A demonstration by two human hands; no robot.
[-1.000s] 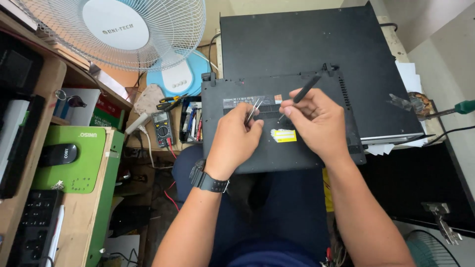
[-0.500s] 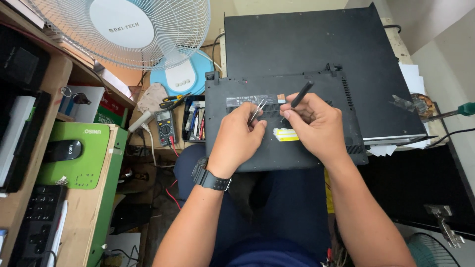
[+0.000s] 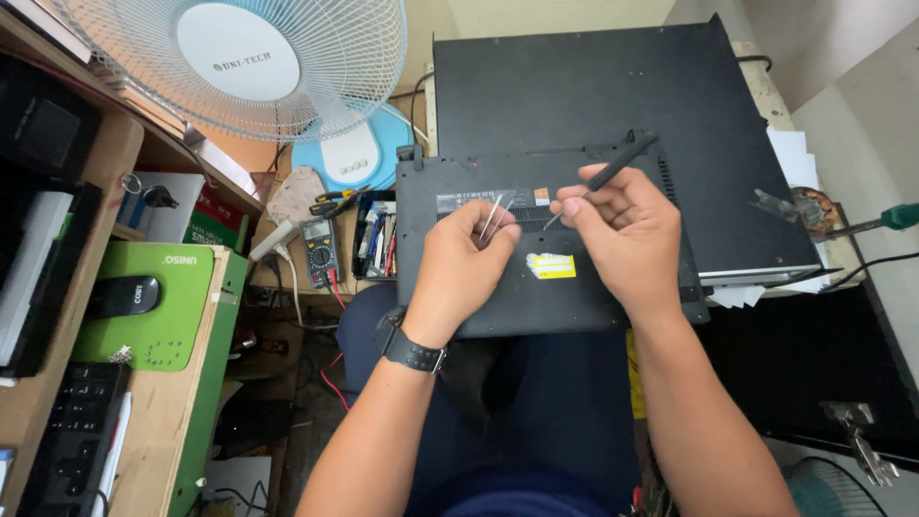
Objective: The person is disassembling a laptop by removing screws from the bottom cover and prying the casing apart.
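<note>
Left hand: the left hand (image 3: 469, 263) is curled closed over the black laptop base, its fingers pinched on a pair of slim metal tweezers (image 3: 492, 218) whose tips point up and away past the knuckles.
Left wrist: a black wristwatch (image 3: 412, 350) is worn just below the hand.
Right hand: the right hand (image 3: 622, 235) is closed in a pen-like grip around a black-handled screwdriver (image 3: 613, 172); the handle is slanted up to the right and the thin metal tip is directed down-left, towards the tweezers.
Gap between tools: the screwdriver tip and the tweezers are held near each other, apart, above the upper middle of the base; whether either tip touches the base cannot be told.
Laptop base: an upturned black laptop (image 3: 450, 191) is rested across the person's lap, directly under both hands, with its far edge against a larger flat black case (image 3: 574, 86).
Sticker: a white and yellow label (image 3: 552, 265) is seen on the base, between the two hands and just below the fingers.
Surroundings: a white desk fan (image 3: 258, 57) is stood at the upper left, a multimeter (image 3: 318, 251) is laid left of the laptop, and a green-handled screwdriver (image 3: 876, 222) is laid at the far right.
</note>
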